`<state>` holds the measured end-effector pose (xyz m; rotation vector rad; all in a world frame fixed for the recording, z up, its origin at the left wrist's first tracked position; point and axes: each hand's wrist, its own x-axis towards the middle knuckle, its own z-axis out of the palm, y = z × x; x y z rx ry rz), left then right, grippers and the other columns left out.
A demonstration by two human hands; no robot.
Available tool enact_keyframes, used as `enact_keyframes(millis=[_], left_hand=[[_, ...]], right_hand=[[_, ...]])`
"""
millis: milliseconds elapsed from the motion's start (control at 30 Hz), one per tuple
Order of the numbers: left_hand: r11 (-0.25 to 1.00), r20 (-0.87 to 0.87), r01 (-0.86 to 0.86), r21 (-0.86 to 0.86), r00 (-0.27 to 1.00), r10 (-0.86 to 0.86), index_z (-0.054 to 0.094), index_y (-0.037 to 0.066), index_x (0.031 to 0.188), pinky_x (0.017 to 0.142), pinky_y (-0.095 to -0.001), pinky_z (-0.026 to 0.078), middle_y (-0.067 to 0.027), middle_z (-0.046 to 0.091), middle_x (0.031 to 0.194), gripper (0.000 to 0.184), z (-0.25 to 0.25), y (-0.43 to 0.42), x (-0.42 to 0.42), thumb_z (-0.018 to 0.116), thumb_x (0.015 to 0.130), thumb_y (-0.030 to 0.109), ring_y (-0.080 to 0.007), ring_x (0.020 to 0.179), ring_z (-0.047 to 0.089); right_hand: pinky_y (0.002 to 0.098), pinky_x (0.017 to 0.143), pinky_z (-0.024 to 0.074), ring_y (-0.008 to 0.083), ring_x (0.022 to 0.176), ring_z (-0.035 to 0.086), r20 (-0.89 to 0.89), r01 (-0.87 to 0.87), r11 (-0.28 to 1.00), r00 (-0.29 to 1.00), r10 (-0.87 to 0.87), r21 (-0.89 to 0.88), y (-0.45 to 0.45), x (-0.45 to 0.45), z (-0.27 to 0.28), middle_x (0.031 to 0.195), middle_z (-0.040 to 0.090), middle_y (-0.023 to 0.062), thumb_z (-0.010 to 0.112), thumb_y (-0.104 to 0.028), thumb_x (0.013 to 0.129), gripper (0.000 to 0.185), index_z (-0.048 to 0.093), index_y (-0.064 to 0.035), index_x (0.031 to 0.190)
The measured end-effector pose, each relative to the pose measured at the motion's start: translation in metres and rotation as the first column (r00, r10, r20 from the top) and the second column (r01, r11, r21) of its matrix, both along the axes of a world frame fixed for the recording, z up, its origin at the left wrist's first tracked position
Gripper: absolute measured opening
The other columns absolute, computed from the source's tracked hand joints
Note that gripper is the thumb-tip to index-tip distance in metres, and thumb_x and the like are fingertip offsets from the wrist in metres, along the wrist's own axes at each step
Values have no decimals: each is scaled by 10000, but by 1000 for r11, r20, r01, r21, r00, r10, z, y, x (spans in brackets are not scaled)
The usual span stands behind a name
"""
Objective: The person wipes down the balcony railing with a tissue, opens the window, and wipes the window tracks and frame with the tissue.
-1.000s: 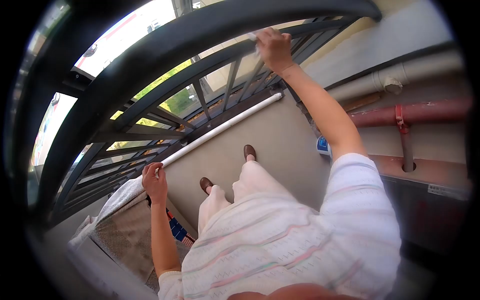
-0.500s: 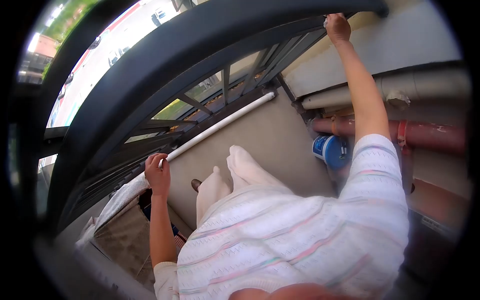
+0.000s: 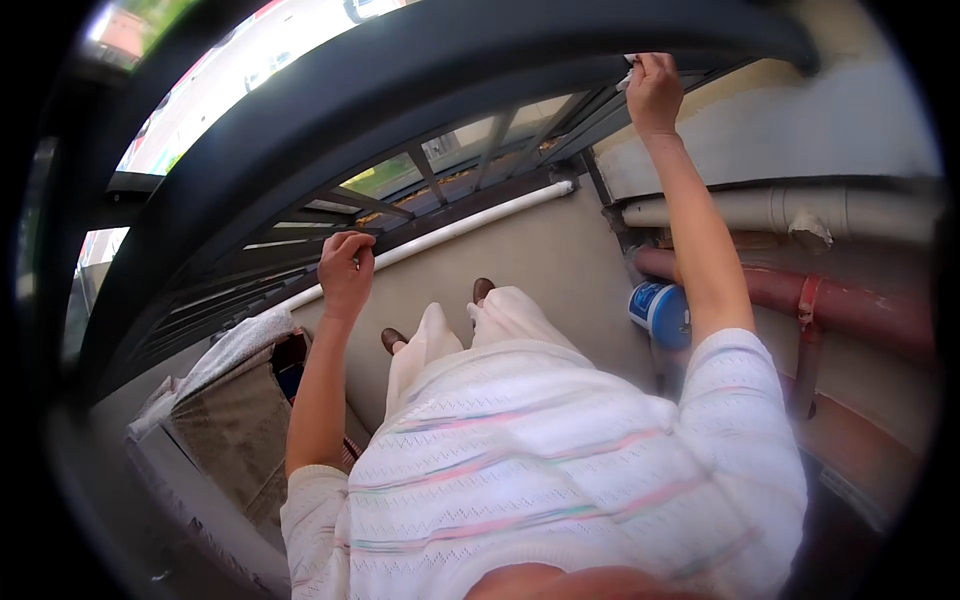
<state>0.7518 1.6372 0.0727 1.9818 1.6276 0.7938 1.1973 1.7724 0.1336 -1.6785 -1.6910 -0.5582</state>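
Observation:
My right hand [image 3: 655, 98] is raised at the dark metal railing [image 3: 440, 80], near its far right end. Its fingers are closed on a small crumpled white cloth [image 3: 627, 78], possibly a tissue, at the rail's lower edge. My left hand [image 3: 346, 275] hangs in front of the railing bars with its fingers curled in. Whether anything sits inside those fingers is hidden. Behind that hand, a white pipe [image 3: 450, 228] runs along the base of the railing.
At the lower left stands a box-like item with a brown cover [image 3: 235, 430] and a whitish cloth [image 3: 225, 350]. A blue and white bucket [image 3: 662, 314] sits at right below a red pipe [image 3: 860, 310] and a beige pipe [image 3: 740, 212]. A street with cars shows beyond the railing.
My right hand has come slightly left and down along the rail with the white cloth. My left hand has risen and shifted right. One foot has stepped forward, and the view has shifted.

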Motion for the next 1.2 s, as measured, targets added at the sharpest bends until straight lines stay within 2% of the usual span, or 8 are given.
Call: enact_keyframes(millis=[33,233,267,433,533,900,1067,1200], left_hand=[[1000,13,-13,-15,1000,13,637,79,781,704,-320,462,-58,597,823,103,4,3,3,589,709,23,-239,824,564],[996,61,-7,92,998,2,639,95,753,708,-335,467,-49,603,819,98,21,-7,-12,590,703,25,-247,825,569],[994,67,-4,105,998,-3,640,97,753,709,-336,468,-49,604,820,101,19,-12,-20,590,702,25,-246,825,569],[997,55,-52,61,997,48,648,106,759,716,-332,467,-49,600,817,116,14,-46,-74,587,700,27,-245,832,565],[994,58,-90,56,995,87,648,104,763,715,-333,465,-52,596,826,116,17,-66,-111,585,702,28,-246,835,559],[989,16,-150,9,989,150,638,90,780,709,-343,455,-65,590,841,90,16,-148,-247,585,723,46,-253,837,559],[993,-5,-119,3,993,119,637,88,783,709,-344,456,-63,594,822,93,15,-161,-264,587,721,42,-251,819,566],[992,22,-122,30,992,121,636,86,779,705,-343,457,-62,594,822,85,19,-162,-257,591,720,45,-251,817,567]], right_hand=[[373,671,478,285,787,564,28,-19,1000,999,19,-1,1,4,-1,779,566,99,560,-93,784,74,619,-64,819],[367,706,486,276,816,575,49,78,986,996,-71,-150,2,-25,9,858,603,97,533,-101,813,115,627,-54,859],[365,712,485,276,820,575,61,21,992,998,-14,-124,1,-41,7,865,601,96,537,-97,808,112,626,-56,861],[367,715,478,262,839,571,91,-205,972,972,216,-116,-23,-173,10,870,573,76,555,-75,782,107,621,-68,866],[373,706,465,254,846,563,108,-249,957,958,265,-148,-38,-261,12,838,548,62,563,-74,770,110,619,-75,865],[350,699,430,234,811,535,19,-509,861,861,509,11,-86,-506,-3,843,529,48,559,-57,714,177,615,-90,879],[341,727,447,235,820,567,94,-652,754,748,657,-80,-86,-502,10,834,542,41,548,-16,713,242,608,-106,929],[339,733,453,230,801,584,284,-607,760,705,650,-232,-70,-451,22,859,559,46,574,-55,734,236,587,-112,963]])
